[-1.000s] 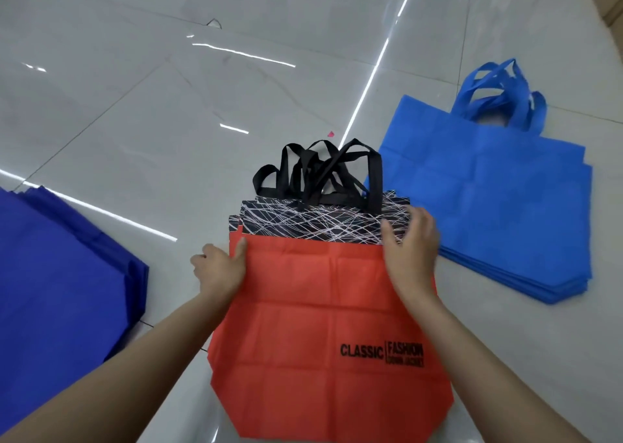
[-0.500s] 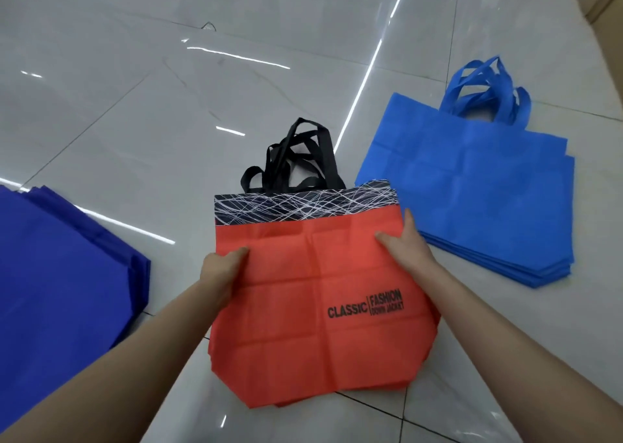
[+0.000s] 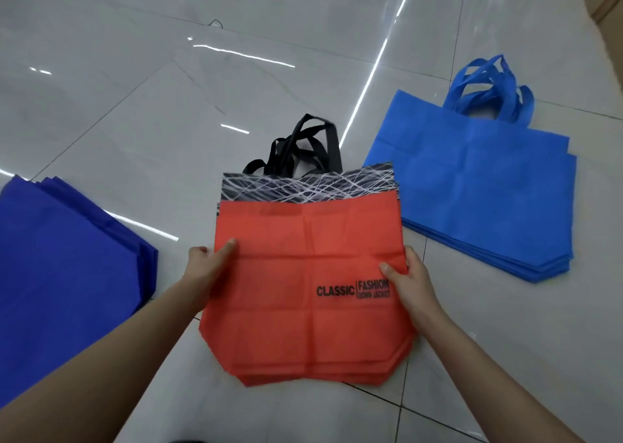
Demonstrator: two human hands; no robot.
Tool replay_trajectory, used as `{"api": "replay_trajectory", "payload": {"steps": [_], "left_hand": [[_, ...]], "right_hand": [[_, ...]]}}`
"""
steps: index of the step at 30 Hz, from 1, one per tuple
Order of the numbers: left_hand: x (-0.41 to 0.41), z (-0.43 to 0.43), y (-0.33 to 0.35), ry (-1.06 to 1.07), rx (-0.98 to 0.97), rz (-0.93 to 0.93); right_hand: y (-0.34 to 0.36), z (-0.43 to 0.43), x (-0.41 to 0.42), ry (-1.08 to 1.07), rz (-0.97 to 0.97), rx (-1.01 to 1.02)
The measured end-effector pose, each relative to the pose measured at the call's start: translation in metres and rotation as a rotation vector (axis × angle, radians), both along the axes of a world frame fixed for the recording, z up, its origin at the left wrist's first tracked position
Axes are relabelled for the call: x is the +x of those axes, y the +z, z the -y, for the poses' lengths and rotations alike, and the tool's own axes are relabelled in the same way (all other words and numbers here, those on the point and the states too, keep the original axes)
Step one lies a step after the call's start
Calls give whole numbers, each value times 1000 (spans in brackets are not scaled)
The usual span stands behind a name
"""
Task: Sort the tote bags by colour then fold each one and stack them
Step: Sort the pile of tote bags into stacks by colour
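Note:
A stack of red tote bags lies flat on the floor in the middle, with a black-and-white patterned top band, black handles and black lettering. My left hand holds the stack's left edge, thumb on top. My right hand grips the right edge, thumb over the lettering. A stack of light blue tote bags lies to the right, handles pointing away. A pile of dark blue tote bags lies at the left, partly cut off by the frame.
The floor is glossy grey-white tile with bright light reflections. A wooden-coloured edge shows at the top right corner.
Both hands slid from the top band down to the side edges of the red stack. The bags' top bands now line up more evenly, and the handles bunch together.

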State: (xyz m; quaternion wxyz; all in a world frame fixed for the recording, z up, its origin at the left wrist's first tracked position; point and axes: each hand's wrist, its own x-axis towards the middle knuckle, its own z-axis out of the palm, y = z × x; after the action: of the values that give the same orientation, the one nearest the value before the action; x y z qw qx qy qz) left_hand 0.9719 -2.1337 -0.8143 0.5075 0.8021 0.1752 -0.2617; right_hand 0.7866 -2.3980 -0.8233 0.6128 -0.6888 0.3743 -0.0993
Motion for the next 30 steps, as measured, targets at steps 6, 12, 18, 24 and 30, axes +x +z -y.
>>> {"api": "replay_trajectory", "payload": {"steps": [6,12,18,24,30], "left_hand": [[27,-11,9,-103,-15,226],[64,-8,4,-273,315,547],[54,3,-12,-564,386,559],[42,-16,6,-465,303,667],[-6,-70,33,-144,207,501]], "right_hand": [[11,-1,65,-38,158,-71],[11,3,155,-146,173,-1],[5,15,218,-194,83,-10],[23,-20,202,13,-57,-740],[58,-123,179,865,-64,-426]]}}
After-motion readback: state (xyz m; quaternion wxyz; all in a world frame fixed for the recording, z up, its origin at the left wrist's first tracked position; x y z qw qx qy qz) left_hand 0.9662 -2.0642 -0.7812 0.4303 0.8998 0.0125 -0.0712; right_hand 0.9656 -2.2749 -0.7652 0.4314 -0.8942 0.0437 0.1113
